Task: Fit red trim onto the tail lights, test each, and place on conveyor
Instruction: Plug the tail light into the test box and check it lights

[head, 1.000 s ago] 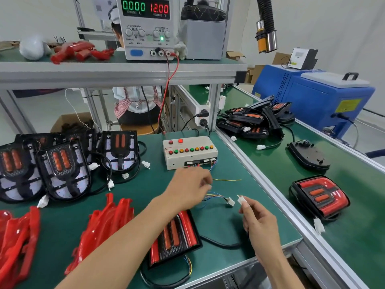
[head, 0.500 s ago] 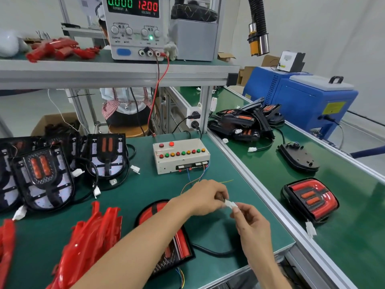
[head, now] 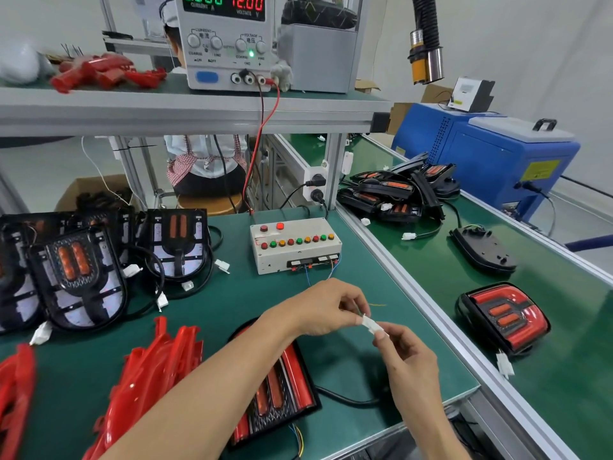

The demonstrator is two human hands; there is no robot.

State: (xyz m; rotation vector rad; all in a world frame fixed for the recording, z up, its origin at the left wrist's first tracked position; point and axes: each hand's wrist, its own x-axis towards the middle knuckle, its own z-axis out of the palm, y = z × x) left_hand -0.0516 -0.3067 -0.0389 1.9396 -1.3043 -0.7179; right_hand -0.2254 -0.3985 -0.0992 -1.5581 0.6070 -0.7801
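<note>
Head view. The left hand (head: pixel 326 307) and the right hand (head: pixel 406 355) meet above the green bench mat (head: pixel 212 303), each pinched on one end of a small white plastic connector pair (head: pixel 371 324). The left fingertips close on the upper-left half, the right fingertips on the lower-right half; the two halves touch. Whether they are fully seated cannot be told. The connector's long axis runs from upper left to lower right, in line with the gap between the hands, so seating appears to call for a straight push of each hand toward the other.

The black tail light with red trim fitted (head: pixel 275 390) lies flat on the mat directly beneath the left forearm, near the bench's front edge. Its black cable (head: pixel 345 398) loops right toward the right hand. The cream test box with coloured buttons (head: pixel 295 244) sits behind the hands, thin wires leading from it toward the left hand.

The green conveyor belt (head: pixel 431 260) lies to the right, beyond an aluminium rail (head: pixel 408 293); the right hand is nearer. Open belt remains beside a finished red-trimmed light (head: pixel 502 317).
</note>
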